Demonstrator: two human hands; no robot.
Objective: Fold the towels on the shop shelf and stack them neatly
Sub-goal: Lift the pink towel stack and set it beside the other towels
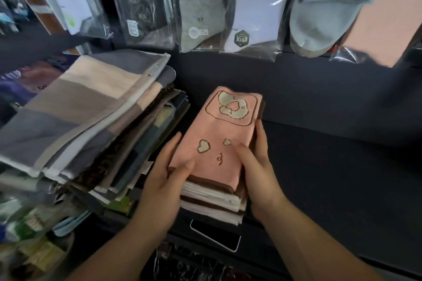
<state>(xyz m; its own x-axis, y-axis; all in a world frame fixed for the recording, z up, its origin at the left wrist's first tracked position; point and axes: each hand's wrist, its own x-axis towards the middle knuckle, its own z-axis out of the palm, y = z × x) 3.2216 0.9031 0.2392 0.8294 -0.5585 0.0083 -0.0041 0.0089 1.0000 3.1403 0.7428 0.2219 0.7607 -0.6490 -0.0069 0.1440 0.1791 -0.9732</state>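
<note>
A person's two hands clamp a short stack of folded towels on a dark shop shelf, at the centre of the view. The left hand grips the stack's 9 o'clock side, thumb pressed onto the top layer; the right hand holds the 3 o'clock side, fingers lying along the edge and thumb flat on top. The top piece is a pink towel, a soft, napped oblong with a brown border, stitched with cream hearts and a rounded-square motif towards 12 o'clock. Beneath it lie white and brown layers with slightly uneven edges. At 9 o'clock, just beside the stack, rises a taller, slumping pile of cloths in flat-woven blocks of grey, beige and taupe. Along 12 o'clock hang socks in glossy clear plastic sleeves. At 6 o'clock, below the stack, sits a dark, smooth rectangular label holder with rounded corners and a pale rim.
</note>
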